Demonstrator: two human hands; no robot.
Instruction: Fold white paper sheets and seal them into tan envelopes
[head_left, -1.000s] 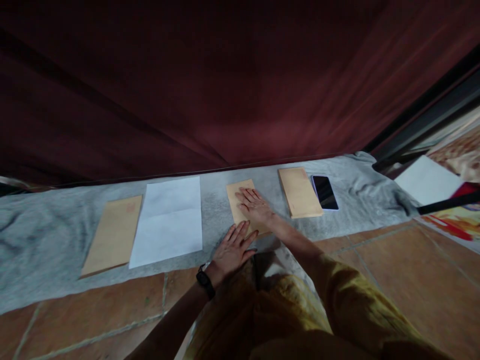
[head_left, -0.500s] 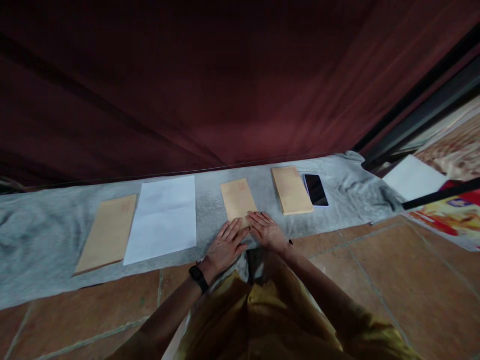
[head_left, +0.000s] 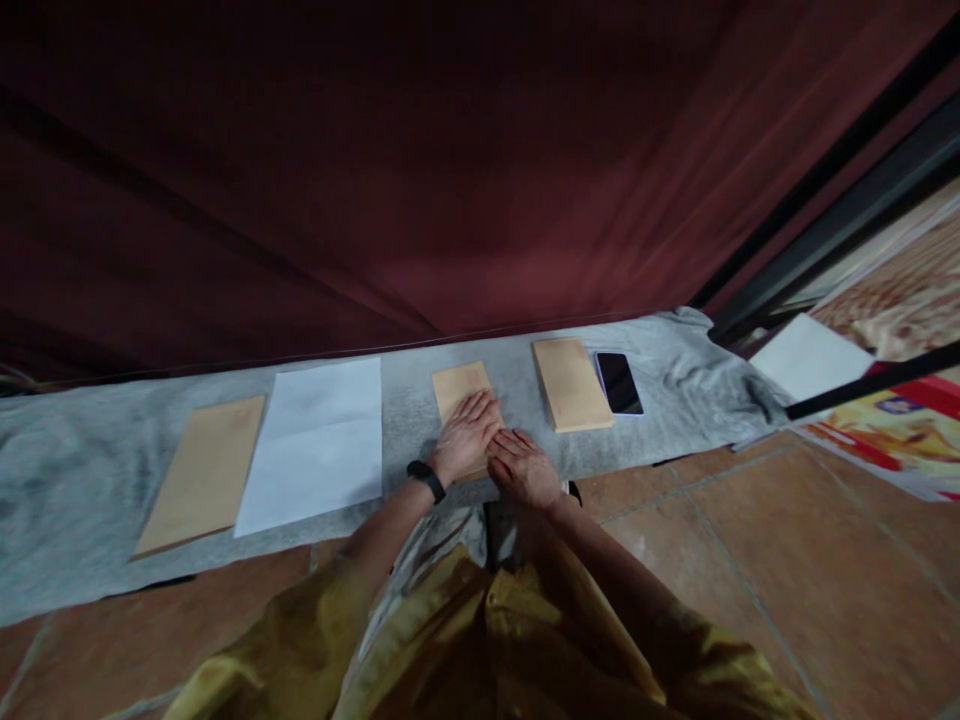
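A brown paper envelope (head_left: 456, 385) lies flat on the grey cloth in front of me, its lower part covered by my hands. My left hand (head_left: 466, 437) rests flat over its middle with fingers stretched out, and a black band circles that wrist. Against the envelope's lower right edge, my right hand (head_left: 523, 467) lies palm down, its fingers extended and close to the left hand. To the right sits a stack of brown envelopes (head_left: 572, 385). Left of the hands is a sheet of white paper (head_left: 315, 440), with another brown envelope (head_left: 202, 465) beyond it.
A phone (head_left: 620, 384) lies beside the envelope stack. The grey cloth (head_left: 67, 490) covers a long, narrow surface. Behind it hangs a dark red curtain (head_left: 450, 200). Dark metal bars (head_left: 840, 235) and printed packaging (head_left: 892, 435) are at the right, above the tiled floor (head_left: 787, 530).
My left hand has slid up the envelope, away from me, and now covers more of it. My right hand stays near the lower edge. The whole view has shifted slightly.
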